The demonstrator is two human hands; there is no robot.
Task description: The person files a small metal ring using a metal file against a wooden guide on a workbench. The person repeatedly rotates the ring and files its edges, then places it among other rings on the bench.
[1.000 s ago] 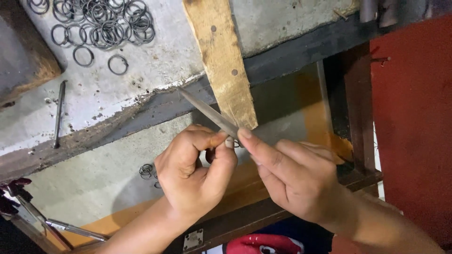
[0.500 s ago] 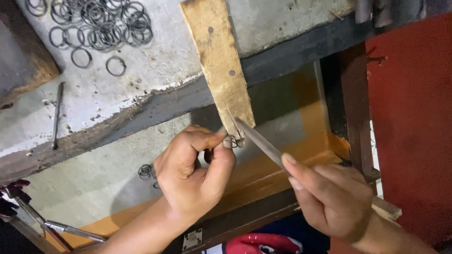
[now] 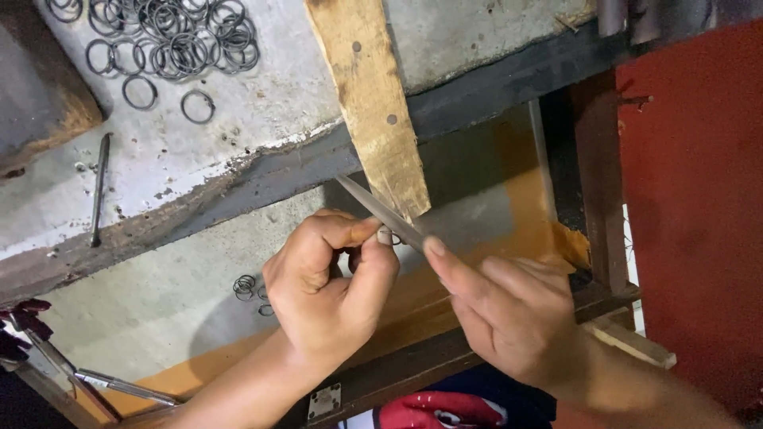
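Fingers (image 3: 373, 238) of the left hand (image 3: 330, 294) pinch one small ring (image 3: 389, 237) against the tip of the wood peg (image 3: 373, 103). The ring sits just past the thumb tip, mostly hidden, so only a bit of it shows. The right hand (image 3: 509, 318) grips one thin file (image 3: 380, 210), with the pointing finger laid flat along it. The file's long line runs from lower right, at that hand, up to the upper left, and it crosses right over the ring. It touches the ring, or very nearly. The left hand is the one nearer the ring; the right hand stays back along the file.

The peg sticks out from the front edge of the bench (image 3: 262, 135), slanting down. Near the back left corner of the bench lies a heap of rings (image 3: 171, 40), too many to count, with two lying loose beside it. One thin rod (image 3: 98, 187) lies near the left edge. Below the bench, a few more small rings (image 3: 250, 290) rest on a lower shelf, close to the left hand. A pair of pliers (image 3: 48, 353) sits at the lower left.
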